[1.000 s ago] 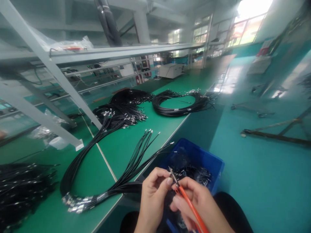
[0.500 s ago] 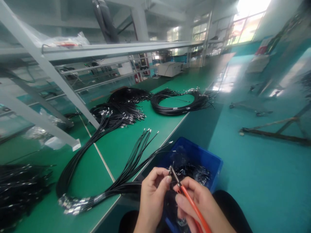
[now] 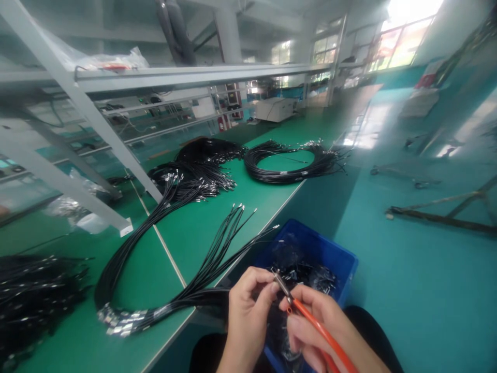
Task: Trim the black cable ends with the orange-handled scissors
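My left hand (image 3: 248,316) is low in the middle of the view, its thumb and fingers pinched on something small at the tip of a pair of pliers; I cannot make out what it is. My right hand (image 3: 322,334) is wrapped round the orange handles of the pliers (image 3: 310,321), whose thin metal jaws point up and left toward the left fingertips. Both hands are held over a blue bin (image 3: 334,259) that rests on my lap and holds small black parts. A bundle of black cables (image 3: 186,290) runs from the green bench toward my left hand.
The green bench (image 3: 194,233) carries several bundles and coils of black cable with metal ends, including a round coil (image 3: 287,166) further back and a pile (image 3: 34,295) at the left. Grey frame struts (image 3: 97,129) slant over the bench. Teal floor lies to the right.
Both hands have stayed together over the bin with only small shifts. The pliers' tip has moved slightly to the right and the view has drifted a little.
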### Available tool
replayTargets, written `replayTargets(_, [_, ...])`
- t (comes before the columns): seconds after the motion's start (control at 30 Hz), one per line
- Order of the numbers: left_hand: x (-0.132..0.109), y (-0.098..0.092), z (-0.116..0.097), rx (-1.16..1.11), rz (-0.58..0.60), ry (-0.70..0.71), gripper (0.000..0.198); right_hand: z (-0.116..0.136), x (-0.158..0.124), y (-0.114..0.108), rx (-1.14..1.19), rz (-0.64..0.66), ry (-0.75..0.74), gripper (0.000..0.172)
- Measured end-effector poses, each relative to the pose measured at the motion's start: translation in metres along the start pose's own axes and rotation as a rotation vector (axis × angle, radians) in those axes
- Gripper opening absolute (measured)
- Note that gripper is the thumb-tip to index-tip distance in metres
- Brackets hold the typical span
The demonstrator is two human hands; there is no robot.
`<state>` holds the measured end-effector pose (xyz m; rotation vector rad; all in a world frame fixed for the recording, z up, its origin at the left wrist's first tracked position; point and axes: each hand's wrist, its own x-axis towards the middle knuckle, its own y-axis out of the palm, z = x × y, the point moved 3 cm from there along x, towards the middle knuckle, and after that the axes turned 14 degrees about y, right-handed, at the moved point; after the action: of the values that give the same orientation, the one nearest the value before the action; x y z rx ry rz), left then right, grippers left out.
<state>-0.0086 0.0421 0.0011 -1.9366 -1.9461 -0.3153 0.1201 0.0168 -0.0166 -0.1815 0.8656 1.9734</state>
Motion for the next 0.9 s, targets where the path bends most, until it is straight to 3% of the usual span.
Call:
replayTargets(0.13, [-0.001,0.001,0.001,0.052,0.006,0.032,0.005,0.002,0.000,-0.001,-0.006,0.002,0.017,0.035])
replayTargets(0.37, [0.002,0.003,-0.001,0.089,-0.007,0.028,0.007,-0.003,0.000,-0.003,-0.239,-0.222,0.132,0.019])
replayTargets(0.43, [0.003,0.003,-0.003,0.105,-0.007,0.024,0.007,-0.005,-0.002,-0.004,-0.256,-0.289,0.040,0.019])
replayTargets(0.57, [0.003,0.004,-0.008,0.156,0.048,0.027,0.007,0.005,-0.011,-0.009,-0.148,-0.619,-0.309,0.029])
replayTargets(0.63, [0.001,0.006,-0.009,0.189,0.081,0.043,0.007,0.013,-0.013,-0.007,-0.088,-0.718,-0.429,0.034])
replayTargets(0.77, [-0.006,0.009,-0.008,0.246,0.153,0.058,0.009,0.026,-0.004,-0.002,-0.082,-0.731,-0.531,0.030])
replayTargets(0.9, [-0.010,0.012,-0.008,0.284,0.157,0.078,0.009,0.023,0.004,-0.003,-0.050,-0.768,-0.538,0.028])
